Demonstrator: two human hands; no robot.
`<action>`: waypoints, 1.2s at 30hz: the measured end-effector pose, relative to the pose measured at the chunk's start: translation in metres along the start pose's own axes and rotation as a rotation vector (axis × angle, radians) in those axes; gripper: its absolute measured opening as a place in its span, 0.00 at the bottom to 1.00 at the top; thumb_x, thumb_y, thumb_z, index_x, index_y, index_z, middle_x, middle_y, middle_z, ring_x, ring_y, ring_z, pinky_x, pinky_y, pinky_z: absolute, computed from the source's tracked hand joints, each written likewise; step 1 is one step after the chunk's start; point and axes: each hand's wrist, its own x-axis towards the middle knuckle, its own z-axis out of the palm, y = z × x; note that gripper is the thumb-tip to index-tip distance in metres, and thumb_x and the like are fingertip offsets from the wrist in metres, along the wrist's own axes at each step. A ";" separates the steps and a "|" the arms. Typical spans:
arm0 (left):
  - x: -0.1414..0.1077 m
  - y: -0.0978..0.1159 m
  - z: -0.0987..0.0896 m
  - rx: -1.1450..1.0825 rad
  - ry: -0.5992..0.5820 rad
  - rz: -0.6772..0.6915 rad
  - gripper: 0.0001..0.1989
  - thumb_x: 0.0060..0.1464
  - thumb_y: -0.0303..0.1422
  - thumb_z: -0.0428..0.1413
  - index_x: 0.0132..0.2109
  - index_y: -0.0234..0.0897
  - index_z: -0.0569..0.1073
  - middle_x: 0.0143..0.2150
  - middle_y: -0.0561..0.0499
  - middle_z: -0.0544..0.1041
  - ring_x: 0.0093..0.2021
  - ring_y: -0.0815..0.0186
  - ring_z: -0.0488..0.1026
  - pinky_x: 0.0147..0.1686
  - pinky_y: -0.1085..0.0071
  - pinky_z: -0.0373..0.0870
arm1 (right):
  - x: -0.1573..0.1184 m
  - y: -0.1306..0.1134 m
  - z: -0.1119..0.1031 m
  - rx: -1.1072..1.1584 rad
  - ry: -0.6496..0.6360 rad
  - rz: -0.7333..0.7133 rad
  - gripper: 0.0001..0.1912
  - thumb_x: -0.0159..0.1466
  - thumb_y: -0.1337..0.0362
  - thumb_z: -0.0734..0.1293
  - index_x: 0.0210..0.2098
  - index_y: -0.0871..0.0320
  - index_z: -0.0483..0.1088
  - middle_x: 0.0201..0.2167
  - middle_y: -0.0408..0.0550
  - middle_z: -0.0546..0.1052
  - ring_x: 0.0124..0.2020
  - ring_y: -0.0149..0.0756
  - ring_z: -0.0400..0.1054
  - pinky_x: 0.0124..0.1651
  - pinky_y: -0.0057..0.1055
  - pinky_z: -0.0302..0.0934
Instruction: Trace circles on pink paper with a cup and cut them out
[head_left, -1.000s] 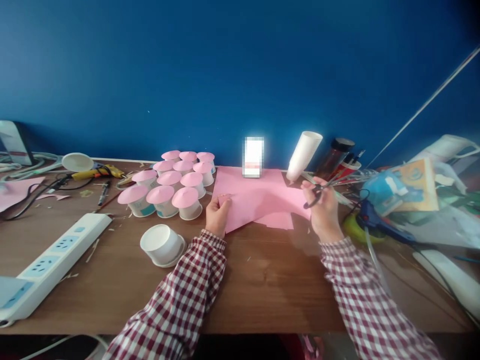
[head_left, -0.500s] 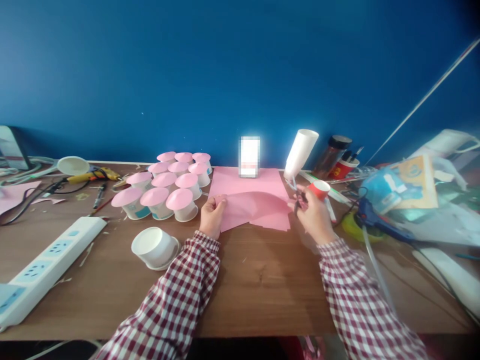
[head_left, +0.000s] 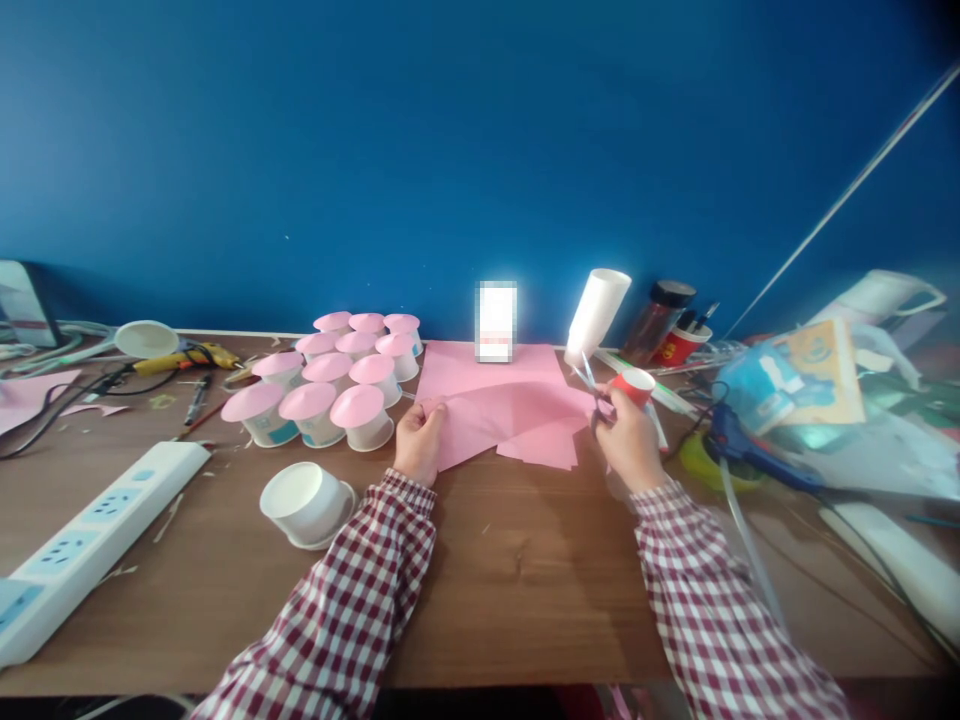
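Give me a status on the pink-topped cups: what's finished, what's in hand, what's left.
Done: ten white paper cups with pink paper tops stand grouped at the back left of the brown wooden table. In hand: the left hand holds a pink paper sheet, and the right hand holds scissors at its right edge. Left: one upturned white paper cup has no top, and a stack of white cups leans against the blue wall.

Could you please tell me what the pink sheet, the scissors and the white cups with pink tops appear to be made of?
The pink sheet, gripped by the left hand, looks like thin matte paper: it bends and creases. The scissors in the right hand seem to have shiny metal blades; their handles are hidden. The cups look like white paper or thin plastic, capped with matte pink paper.
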 end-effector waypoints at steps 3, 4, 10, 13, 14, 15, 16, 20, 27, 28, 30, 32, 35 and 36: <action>-0.002 0.004 0.001 -0.115 -0.067 -0.042 0.15 0.40 0.35 0.63 0.36 0.31 0.73 0.29 0.51 0.75 0.30 0.70 0.72 0.33 0.74 0.68 | 0.001 -0.004 0.000 0.069 0.087 0.030 0.19 0.55 0.68 0.64 0.46 0.59 0.70 0.40 0.53 0.78 0.36 0.42 0.73 0.40 0.37 0.66; -0.003 0.007 0.001 -0.165 -0.099 -0.064 0.15 0.40 0.34 0.64 0.36 0.32 0.73 0.30 0.51 0.75 0.31 0.70 0.72 0.33 0.74 0.69 | 0.001 -0.006 -0.001 0.114 0.114 0.041 0.19 0.55 0.67 0.65 0.46 0.60 0.70 0.41 0.53 0.77 0.36 0.41 0.72 0.41 0.37 0.66; -0.006 0.020 -0.003 -0.246 -0.229 -0.238 0.15 0.48 0.34 0.60 0.45 0.38 0.72 0.36 0.51 0.76 0.34 0.68 0.73 0.34 0.71 0.72 | 0.003 -0.022 -0.012 0.393 0.101 0.122 0.20 0.54 0.61 0.68 0.45 0.60 0.71 0.37 0.51 0.77 0.33 0.37 0.71 0.36 0.35 0.67; -0.006 0.020 -0.005 -0.195 -0.331 -0.298 0.18 0.49 0.38 0.60 0.46 0.36 0.71 0.39 0.47 0.75 0.36 0.66 0.74 0.36 0.68 0.73 | 0.004 -0.020 -0.012 0.547 0.109 0.220 0.19 0.52 0.60 0.70 0.43 0.60 0.71 0.32 0.48 0.77 0.32 0.37 0.71 0.34 0.34 0.67; -0.007 0.018 -0.005 -0.144 -0.364 -0.307 0.21 0.47 0.38 0.61 0.47 0.35 0.70 0.41 0.45 0.75 0.38 0.65 0.74 0.37 0.67 0.73 | 0.004 -0.018 -0.011 0.594 0.121 0.258 0.19 0.52 0.60 0.70 0.41 0.60 0.71 0.30 0.47 0.77 0.31 0.37 0.71 0.33 0.33 0.67; -0.007 0.016 -0.005 -0.075 -0.391 -0.301 0.24 0.46 0.38 0.63 0.49 0.34 0.69 0.43 0.43 0.74 0.41 0.64 0.73 0.40 0.67 0.72 | 0.005 -0.016 -0.010 0.636 0.128 0.294 0.18 0.51 0.60 0.71 0.40 0.60 0.71 0.29 0.47 0.76 0.30 0.36 0.70 0.31 0.32 0.66; -0.008 0.014 -0.005 0.010 -0.412 -0.278 0.27 0.44 0.36 0.64 0.51 0.34 0.68 0.46 0.41 0.73 0.44 0.62 0.72 0.42 0.66 0.71 | 0.005 -0.014 -0.008 0.669 0.133 0.326 0.17 0.51 0.60 0.71 0.38 0.60 0.71 0.27 0.46 0.76 0.28 0.35 0.70 0.30 0.31 0.65; -0.013 0.006 -0.002 0.401 -0.553 -0.040 0.34 0.37 0.33 0.66 0.54 0.35 0.66 0.55 0.39 0.68 0.51 0.59 0.68 0.50 0.61 0.67 | 0.005 -0.008 -0.004 0.739 0.131 0.372 0.16 0.49 0.63 0.71 0.37 0.61 0.71 0.25 0.43 0.74 0.25 0.32 0.67 0.27 0.28 0.62; -0.021 0.001 0.004 0.610 -0.405 0.374 0.08 0.37 0.24 0.61 0.29 0.38 0.74 0.34 0.47 0.74 0.36 0.63 0.70 0.42 0.67 0.67 | 0.004 -0.007 -0.003 0.734 0.106 0.360 0.17 0.51 0.63 0.70 0.40 0.60 0.71 0.23 0.41 0.72 0.23 0.30 0.64 0.23 0.26 0.59; -0.021 0.003 0.005 0.548 -0.372 0.351 0.07 0.37 0.24 0.61 0.27 0.38 0.74 0.34 0.48 0.74 0.35 0.64 0.70 0.40 0.69 0.67 | 0.004 -0.008 -0.004 0.729 0.106 0.364 0.17 0.51 0.62 0.70 0.40 0.60 0.71 0.23 0.41 0.72 0.23 0.30 0.64 0.23 0.26 0.58; -0.020 0.007 0.006 0.368 -0.276 0.280 0.06 0.39 0.27 0.62 0.27 0.37 0.73 0.32 0.50 0.74 0.33 0.66 0.70 0.37 0.72 0.66 | 0.005 -0.010 -0.005 0.722 0.121 0.376 0.18 0.50 0.62 0.70 0.40 0.61 0.71 0.24 0.42 0.72 0.23 0.30 0.64 0.22 0.25 0.58; -0.017 0.011 0.006 0.088 -0.169 0.188 0.07 0.42 0.32 0.61 0.31 0.38 0.71 0.31 0.53 0.74 0.32 0.68 0.70 0.36 0.73 0.67 | 0.006 -0.011 -0.005 0.734 0.136 0.396 0.18 0.49 0.61 0.70 0.39 0.61 0.71 0.24 0.42 0.72 0.23 0.29 0.63 0.22 0.24 0.57; -0.011 0.015 0.005 -0.328 -0.060 -0.041 0.12 0.46 0.37 0.60 0.37 0.40 0.68 0.38 0.52 0.75 0.37 0.68 0.72 0.39 0.70 0.69 | 0.007 -0.014 -0.006 0.786 0.127 0.444 0.18 0.47 0.61 0.71 0.38 0.61 0.71 0.22 0.40 0.70 0.21 0.27 0.61 0.21 0.23 0.56; -0.010 0.015 0.005 -0.394 -0.046 -0.127 0.14 0.47 0.40 0.60 0.38 0.40 0.67 0.41 0.50 0.75 0.40 0.67 0.73 0.40 0.69 0.69 | 0.007 -0.015 -0.006 0.807 0.113 0.467 0.18 0.46 0.62 0.71 0.36 0.61 0.71 0.22 0.40 0.70 0.21 0.26 0.61 0.21 0.23 0.55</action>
